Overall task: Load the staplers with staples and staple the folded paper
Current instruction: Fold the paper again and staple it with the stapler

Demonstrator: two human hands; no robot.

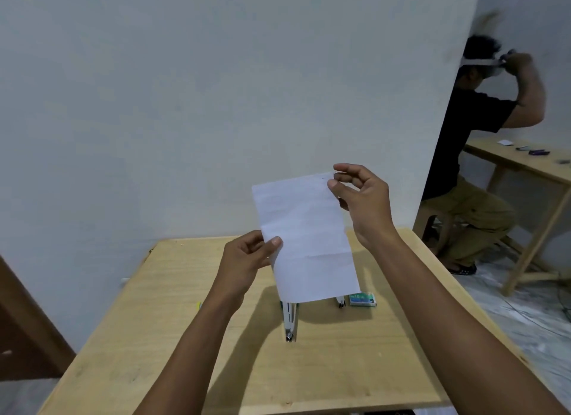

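Above the silver metal stapler (290,322) on the pale wooden surface (154,322), the left hand (244,260) pinches the folded white paper sheet (306,238) low while the right hand (361,198) has its fingers (335,184) nipping the top corner, seemingly holding it up for checking.

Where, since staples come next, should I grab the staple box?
Pinch the staple box across its long front and back sides, coming from above: it lies flat on the table, and a stapler tip sits close by its left end.

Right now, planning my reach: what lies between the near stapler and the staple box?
Head view: a second stapler, mostly hidden behind the paper, beside the box; otherwise bare table.
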